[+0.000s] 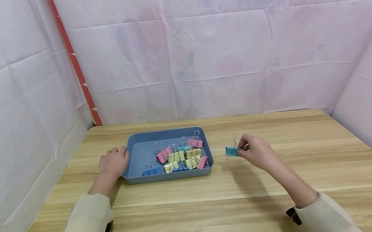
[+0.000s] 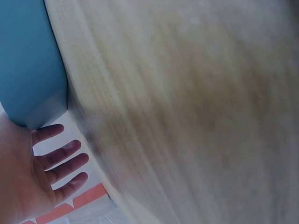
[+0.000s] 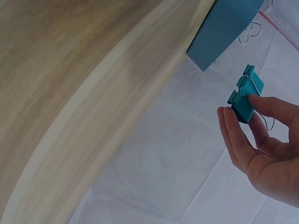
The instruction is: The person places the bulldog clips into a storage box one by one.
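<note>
A teal binder clip (image 1: 232, 151) with wire handles is pinched between the thumb and fingers of my right hand (image 1: 256, 152), just right of the tray. In the right wrist view the same clip (image 3: 246, 94) shows its teal side under the thumb. My left hand (image 1: 114, 162) rests at the left edge of a blue-grey tray (image 1: 170, 176). Its fingers look straight and spread in the left wrist view, beside the tray wall (image 2: 32, 65). Inside the tray lie several binder clips, among them a blue one (image 1: 151, 171), a pink one (image 1: 164, 155) and a yellow one (image 1: 176, 157).
The tray stands on a wood-grain table (image 1: 188, 221). White sheeting (image 1: 218, 46) hangs behind the table and along both sides. A red strip (image 1: 76, 64) runs down the back left corner.
</note>
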`<state>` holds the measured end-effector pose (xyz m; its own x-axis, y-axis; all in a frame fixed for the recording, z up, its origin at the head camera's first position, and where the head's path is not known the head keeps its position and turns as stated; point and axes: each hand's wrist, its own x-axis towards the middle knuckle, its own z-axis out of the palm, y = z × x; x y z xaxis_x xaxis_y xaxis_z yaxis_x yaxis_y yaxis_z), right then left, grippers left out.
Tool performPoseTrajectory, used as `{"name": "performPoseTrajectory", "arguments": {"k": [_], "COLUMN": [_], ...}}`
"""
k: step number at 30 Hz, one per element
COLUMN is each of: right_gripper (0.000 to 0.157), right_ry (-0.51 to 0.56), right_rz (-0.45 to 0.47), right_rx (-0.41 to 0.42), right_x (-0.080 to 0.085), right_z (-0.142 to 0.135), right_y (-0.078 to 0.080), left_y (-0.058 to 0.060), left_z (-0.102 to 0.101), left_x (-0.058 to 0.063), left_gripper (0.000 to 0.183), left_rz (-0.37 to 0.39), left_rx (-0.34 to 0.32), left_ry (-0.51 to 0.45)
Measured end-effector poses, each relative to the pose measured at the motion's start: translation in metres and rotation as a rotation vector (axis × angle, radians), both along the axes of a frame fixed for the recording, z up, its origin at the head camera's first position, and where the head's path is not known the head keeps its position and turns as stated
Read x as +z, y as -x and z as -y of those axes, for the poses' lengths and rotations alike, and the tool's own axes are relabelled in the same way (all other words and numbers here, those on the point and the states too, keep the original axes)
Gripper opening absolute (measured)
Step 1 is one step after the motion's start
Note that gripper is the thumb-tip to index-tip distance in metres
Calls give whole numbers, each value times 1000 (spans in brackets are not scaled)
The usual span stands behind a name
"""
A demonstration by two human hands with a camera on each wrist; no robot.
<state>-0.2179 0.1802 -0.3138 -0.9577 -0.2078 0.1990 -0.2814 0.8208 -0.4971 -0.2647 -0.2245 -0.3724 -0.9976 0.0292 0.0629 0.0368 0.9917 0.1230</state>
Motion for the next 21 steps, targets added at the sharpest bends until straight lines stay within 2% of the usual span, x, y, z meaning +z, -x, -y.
{"name": "performPoseTrajectory", "arguments": {"k": [12, 21], "right_gripper": [9, 9], "right_ry": [78, 110], "right_rz": [-12, -68], "right_rx": [22, 22], "right_x": [-4, -9], "right_z": [17, 29], "right_y": [17, 31], "left_y": [0, -1], "left_z": [0, -1], "left_x": [1, 2], "left_gripper": [43, 43], "left_rz": [-3, 0], "left_rx": [-1, -4], "left_ry": [-2, 6]}}
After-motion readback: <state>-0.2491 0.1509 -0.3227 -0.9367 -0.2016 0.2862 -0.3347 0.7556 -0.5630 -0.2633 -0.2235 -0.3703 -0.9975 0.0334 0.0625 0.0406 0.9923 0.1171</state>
